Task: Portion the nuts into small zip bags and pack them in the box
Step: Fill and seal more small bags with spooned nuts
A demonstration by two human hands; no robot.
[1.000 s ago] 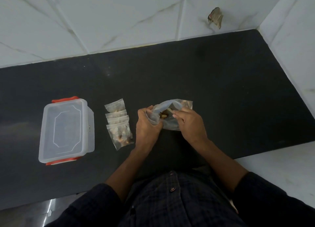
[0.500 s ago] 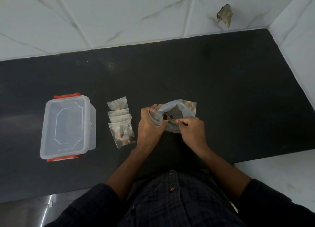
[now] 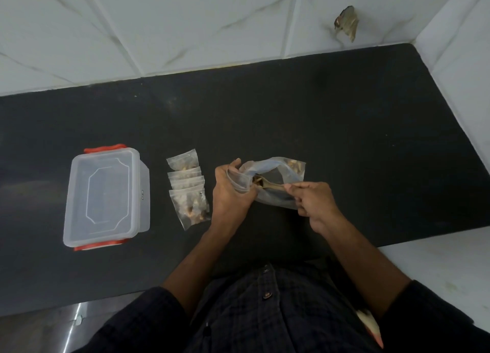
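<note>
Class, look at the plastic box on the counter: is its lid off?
No. The clear lid sits flat on the box, with the orange clips at both ends, and no bags are inside yet.

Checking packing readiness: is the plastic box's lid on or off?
On. The clear lid sits flat over the box, red clips showing at both ends. Whether the clips are latched: cannot tell.
</note>
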